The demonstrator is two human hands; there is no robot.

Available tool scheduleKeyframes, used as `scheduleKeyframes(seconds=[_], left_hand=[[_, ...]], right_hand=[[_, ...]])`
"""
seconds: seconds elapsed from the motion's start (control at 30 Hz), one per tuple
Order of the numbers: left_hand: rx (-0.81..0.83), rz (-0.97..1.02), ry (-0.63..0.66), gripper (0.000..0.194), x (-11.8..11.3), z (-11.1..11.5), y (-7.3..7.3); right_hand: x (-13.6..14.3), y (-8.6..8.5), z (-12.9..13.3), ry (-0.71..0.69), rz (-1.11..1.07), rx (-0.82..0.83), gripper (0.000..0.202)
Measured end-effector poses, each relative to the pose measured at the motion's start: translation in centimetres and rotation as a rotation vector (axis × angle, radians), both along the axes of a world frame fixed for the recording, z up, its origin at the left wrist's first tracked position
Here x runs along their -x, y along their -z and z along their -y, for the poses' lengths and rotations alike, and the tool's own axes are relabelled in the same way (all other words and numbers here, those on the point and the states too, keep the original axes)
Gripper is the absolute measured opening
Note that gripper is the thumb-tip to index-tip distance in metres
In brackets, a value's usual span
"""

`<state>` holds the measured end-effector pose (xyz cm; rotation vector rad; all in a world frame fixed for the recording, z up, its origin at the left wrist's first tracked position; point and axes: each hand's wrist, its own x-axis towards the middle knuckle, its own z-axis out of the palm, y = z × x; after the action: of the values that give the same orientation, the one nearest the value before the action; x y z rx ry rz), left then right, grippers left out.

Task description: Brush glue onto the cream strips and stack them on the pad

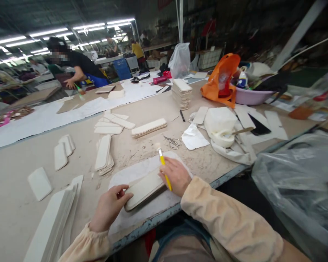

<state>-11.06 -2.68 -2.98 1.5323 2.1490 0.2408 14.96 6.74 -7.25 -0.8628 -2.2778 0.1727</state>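
My right hand (177, 176) is closed around a small paintbrush (161, 160) with a yellow handle and a metal collar, its pale bristles pointing away from me. The side of that hand rests by the far end of a long cream strip (144, 189) with rounded corners, lying in a stack. My left hand (109, 205) grips the strip's near-left end, thumb on top and fingers at the edge. Beneath the stack lies a white sheet (125, 174) on the table.
Scissors (172, 142) lie beyond the brush. Stacked cream strips (103, 153) and long white strips (50, 222) are at left. A white container (221, 123), an orange bag (221, 80) and a purple basin (253, 96) stand at right. A co-worker (76, 67) leans over the far table.
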Motion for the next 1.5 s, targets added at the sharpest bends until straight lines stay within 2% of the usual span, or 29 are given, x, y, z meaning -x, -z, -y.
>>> scheduleKeyframes(seconds=[0.1,0.23,0.33,0.6,0.77,0.9,1.07,1.17,1.3,1.4,1.5], left_hand=[[-0.019,-0.009,0.031,0.048,0.4,0.0,0.4],[-0.046,-0.008,0.062,0.050,0.6,0.0,0.7],[-0.052,-0.018,0.080,0.047,0.6,0.0,1.0],[-0.075,-0.066,0.097,0.043,0.3,0.1,0.9],[-0.065,-0.093,0.098,0.044,0.0,0.1,0.5],[-0.067,-0.091,0.108,0.043,0.0,0.1,0.4],[-0.117,-0.062,0.112,0.040,0.1,0.6,0.7],[-0.205,-0.031,0.140,0.039,0.1,0.9,0.5],[-0.310,0.083,0.127,0.049,-0.9,0.9,-1.3],[-0.304,0.274,0.094,0.051,-3.4,0.5,-3.2],[-0.225,0.538,0.075,0.037,-7.3,0.1,-3.7]], right_hand=[[2.6,0.8,2.5,-0.194,0.026,-0.023,0.022],[4.3,2.2,4.1,-0.250,0.063,0.034,0.038],[3.2,2.7,3.5,-0.186,0.046,0.097,0.039],[-2.8,2.5,1.3,0.113,0.005,0.179,0.026],[-3.6,2.5,0.2,0.288,-0.151,0.289,0.022],[-3.3,2.5,-0.4,0.259,-0.231,0.307,0.013],[-2.9,2.3,-0.1,0.207,-0.452,0.334,0.017],[-2.5,1.0,-0.1,0.170,-0.639,0.470,0.024],[-2.2,-3.1,-1.2,-0.017,-0.984,0.729,0.037],[-2.6,-6.5,-2.6,-0.179,-1.081,0.853,0.045],[-3.4,-8.5,-4.1,-0.242,-1.089,0.867,0.046]])
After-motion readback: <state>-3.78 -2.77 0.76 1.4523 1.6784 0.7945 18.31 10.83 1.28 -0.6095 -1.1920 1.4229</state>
